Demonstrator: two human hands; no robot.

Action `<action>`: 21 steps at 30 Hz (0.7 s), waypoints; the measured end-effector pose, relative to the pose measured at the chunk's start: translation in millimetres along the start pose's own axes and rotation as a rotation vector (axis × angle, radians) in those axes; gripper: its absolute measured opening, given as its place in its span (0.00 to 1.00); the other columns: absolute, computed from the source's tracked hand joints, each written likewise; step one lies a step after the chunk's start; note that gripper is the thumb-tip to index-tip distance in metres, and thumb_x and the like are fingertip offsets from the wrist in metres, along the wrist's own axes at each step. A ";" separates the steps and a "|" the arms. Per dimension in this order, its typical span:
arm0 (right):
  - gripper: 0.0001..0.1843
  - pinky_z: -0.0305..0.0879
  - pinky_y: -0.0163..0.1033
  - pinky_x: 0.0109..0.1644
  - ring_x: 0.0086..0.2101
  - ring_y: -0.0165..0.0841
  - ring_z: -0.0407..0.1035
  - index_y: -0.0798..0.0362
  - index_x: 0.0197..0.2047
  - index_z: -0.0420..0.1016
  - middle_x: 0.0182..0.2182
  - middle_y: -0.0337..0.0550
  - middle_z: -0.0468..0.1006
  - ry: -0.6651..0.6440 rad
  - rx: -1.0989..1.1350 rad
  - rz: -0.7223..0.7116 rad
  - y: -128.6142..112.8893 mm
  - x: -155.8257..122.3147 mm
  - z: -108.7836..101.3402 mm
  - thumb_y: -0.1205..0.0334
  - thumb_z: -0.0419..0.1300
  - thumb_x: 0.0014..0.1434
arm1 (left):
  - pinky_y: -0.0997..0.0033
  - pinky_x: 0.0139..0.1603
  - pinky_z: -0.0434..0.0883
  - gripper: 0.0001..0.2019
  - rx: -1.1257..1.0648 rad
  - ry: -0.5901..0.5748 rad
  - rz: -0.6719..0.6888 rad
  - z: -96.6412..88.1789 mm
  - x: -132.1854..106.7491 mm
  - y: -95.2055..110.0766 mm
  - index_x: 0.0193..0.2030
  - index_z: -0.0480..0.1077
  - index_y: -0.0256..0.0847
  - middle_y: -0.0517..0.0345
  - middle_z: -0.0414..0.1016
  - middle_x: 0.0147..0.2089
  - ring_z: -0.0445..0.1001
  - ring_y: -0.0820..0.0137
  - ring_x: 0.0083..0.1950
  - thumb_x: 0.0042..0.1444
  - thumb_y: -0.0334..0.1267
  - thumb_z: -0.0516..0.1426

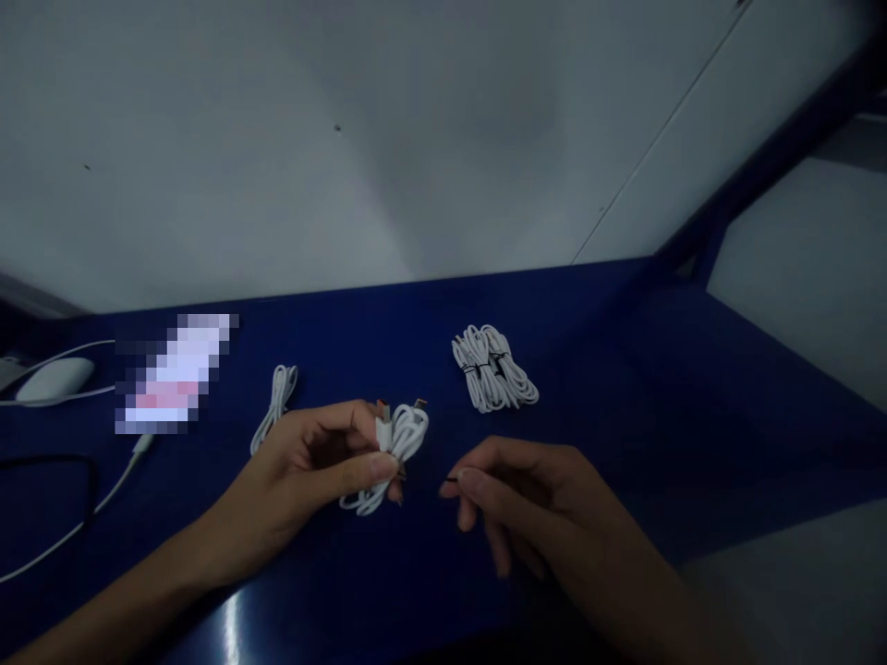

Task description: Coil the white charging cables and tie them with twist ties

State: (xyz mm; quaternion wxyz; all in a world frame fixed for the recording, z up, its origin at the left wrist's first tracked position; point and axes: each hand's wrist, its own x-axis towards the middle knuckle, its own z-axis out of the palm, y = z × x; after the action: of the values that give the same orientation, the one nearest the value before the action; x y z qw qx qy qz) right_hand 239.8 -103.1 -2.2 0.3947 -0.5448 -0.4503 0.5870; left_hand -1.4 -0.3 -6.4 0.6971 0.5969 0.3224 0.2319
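Observation:
My left hand (333, 462) is closed on a folded white USB cable (408, 432), with the thumb pressed across its middle. One plug of this cable shows orange inside; a second metal plug points up beside it. To the right, my right hand (513, 494) pinches a thin black tie (452, 479) between thumb and forefinger, apart from the cable. Only a short end of the tie shows. Behind my right hand lies a pile of white cable bundles (493, 369) bound with black ties. Another folded white cable (275, 406) lies behind my left hand, partly covered by it.
A lit phone (173, 374), blurred out, lies at the left of the blue table (360, 342) with a white lead plugged in. Farther left are a white rounded device (55, 380) and a black cord (48, 459). A pale wall (416, 139) stands behind the table.

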 end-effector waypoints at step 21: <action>0.07 0.76 0.32 0.35 0.31 0.31 0.79 0.42 0.51 0.85 0.33 0.35 0.84 0.467 -0.670 -0.520 56.3 -35.0 -12.9 0.61 0.65 0.76 | 0.76 0.46 0.78 0.08 -0.066 0.154 0.058 -9.0 5.0 -1.7 0.42 0.85 0.43 0.58 0.87 0.36 0.84 0.71 0.38 0.70 0.44 0.71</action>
State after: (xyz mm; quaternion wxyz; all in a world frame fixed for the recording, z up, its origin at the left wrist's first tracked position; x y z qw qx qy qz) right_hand 257.5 -151.2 -46.3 0.4218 -0.6286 -0.6351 0.1536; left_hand -4.7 9.1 -9.7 0.6827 0.5628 0.3501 0.3077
